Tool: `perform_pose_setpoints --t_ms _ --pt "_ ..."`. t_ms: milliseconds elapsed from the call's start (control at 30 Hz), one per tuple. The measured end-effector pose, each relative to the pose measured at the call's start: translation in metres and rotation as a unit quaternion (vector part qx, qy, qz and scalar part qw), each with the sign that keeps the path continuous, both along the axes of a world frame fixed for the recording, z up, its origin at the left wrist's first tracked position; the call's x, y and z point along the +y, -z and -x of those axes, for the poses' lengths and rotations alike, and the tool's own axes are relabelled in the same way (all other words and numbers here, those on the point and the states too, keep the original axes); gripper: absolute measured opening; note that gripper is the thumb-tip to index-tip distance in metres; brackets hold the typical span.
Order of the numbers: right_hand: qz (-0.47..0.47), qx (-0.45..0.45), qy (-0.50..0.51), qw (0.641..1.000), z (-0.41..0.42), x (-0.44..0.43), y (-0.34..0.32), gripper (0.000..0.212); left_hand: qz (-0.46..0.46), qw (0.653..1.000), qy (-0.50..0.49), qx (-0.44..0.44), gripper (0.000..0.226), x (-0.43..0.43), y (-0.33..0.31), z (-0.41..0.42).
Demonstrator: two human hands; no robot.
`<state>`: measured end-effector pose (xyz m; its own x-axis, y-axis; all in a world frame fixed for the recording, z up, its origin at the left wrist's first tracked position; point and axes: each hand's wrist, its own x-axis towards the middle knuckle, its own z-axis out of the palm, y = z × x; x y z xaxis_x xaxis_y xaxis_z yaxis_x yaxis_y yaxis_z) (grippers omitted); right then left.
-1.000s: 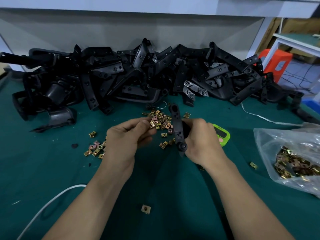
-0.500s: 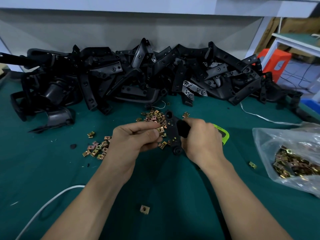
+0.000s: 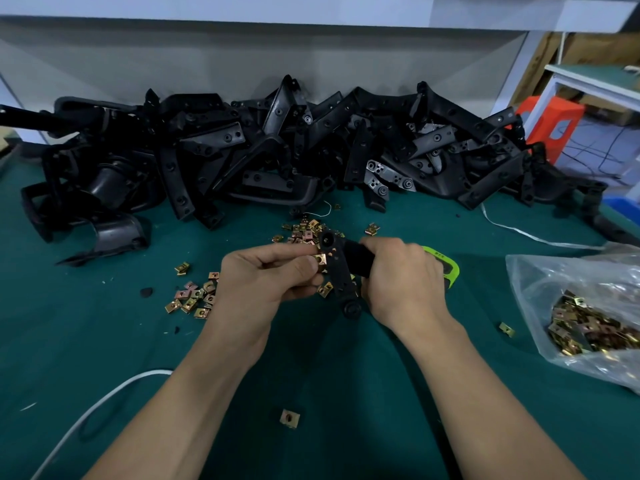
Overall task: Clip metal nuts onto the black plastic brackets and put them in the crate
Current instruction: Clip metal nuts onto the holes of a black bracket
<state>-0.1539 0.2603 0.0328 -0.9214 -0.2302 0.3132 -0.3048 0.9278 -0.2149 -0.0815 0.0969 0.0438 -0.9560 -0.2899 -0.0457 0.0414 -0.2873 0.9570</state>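
Two hands above a green felt bench [image 3: 104, 341]: right hand [image 3: 401, 277] grips a seemingly stiff black plastic bracket [image 3: 341, 277] mid-length; left hand [image 3: 263, 273] pinches a small, probably light brass-coloured metal nut [image 3: 320, 260] against its edge.

The felt table cover [image 3: 104, 341] is deep teal. The heap of moulded plastic brackets [image 3: 277, 150] across the upper frame is black, like the long plastic bracket [image 3: 341, 278] at centre. The square metal clip nut [image 3: 320, 260] against it is brassy gold; loose metal nuts [image 3: 194, 296] at centre left mix gold with coppery pink. The small plastic device [image 3: 452, 270] is lime green, the plastic stool [image 3: 550, 123] at upper right orange-red.
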Motion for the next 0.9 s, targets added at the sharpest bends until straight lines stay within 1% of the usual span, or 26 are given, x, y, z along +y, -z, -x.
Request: perform_pose_setpoints --t_ms 100,200,233,300,367,467,600,700,767,800,833,867,900 --pt "-0.012 0.001 0.004 1.000 -0.001 -0.003 0.000 0.025 -0.006 1.000 -0.018 -0.007 0.013 0.001 0.000 -0.001" --pt "-0.013 0.002 0.003 1.000 -0.002 -0.006 0.001 0.026 -0.026 0.998 -0.043 -0.022 0.008 0.004 0.001 -0.001" --pt "-0.018 0.003 0.001 1.000 -0.002 -0.006 0.002 0.026 -0.036 0.997 -0.057 -0.026 0.008 0.006 0.002 -0.001" --pt "-0.028 0.001 -0.005 1.000 -0.001 -0.008 0.003 0.026 -0.049 0.994 -0.091 -0.030 0.017 0.009 0.003 0.000" --pt "-0.031 -0.004 -0.008 0.999 -0.001 -0.008 0.004 0.026 -0.039 0.993 -0.107 -0.023 0.016 0.012 0.004 0.000" --pt "-0.035 0.003 -0.012 0.999 -0.003 -0.008 0.004 0.026 -0.028 0.995 -0.088 -0.022 0.011 0.016 0.003 -0.002" --pt "-0.030 0.004 -0.019 0.999 -0.005 -0.009 0.005 0.029 -0.027 0.997 -0.054 -0.037 0.021 0.014 0.002 -0.001" --pt "0.001 -0.017 -0.022 1.000 -0.005 -0.011 0.005 0.029 -0.023 0.999 -0.036 -0.013 0.016 0.012 0.002 0.000" --pt "0.044 -0.025 -0.011 0.999 -0.004 -0.010 0.005 0.026 -0.021 0.999 -0.037 0.002 0.012 0.014 0.004 0.003" --pt "0.067 -0.027 0.003 0.997 -0.003 -0.008 0.004 0.025 -0.007 0.999 -0.045 0.006 0.012 0.014 0.006 0.005" --pt "0.085 -0.027 0.022 0.996 -0.002 -0.007 0.004 0.024 0.039 0.997 -0.061 0.006 0.014 0.013 0.010 0.006" --pt "0.097 -0.022 0.044 0.994 0.001 -0.004 0.003 0.020 0.128 0.989 -0.076 0.004 0.020 0.010 0.015 0.007" --pt "0.106 -0.016 0.066 0.992 0.003 -0.001 0.002 0.017 0.232 0.969 -0.080 0.000 0.027 0.007 0.019 0.007"
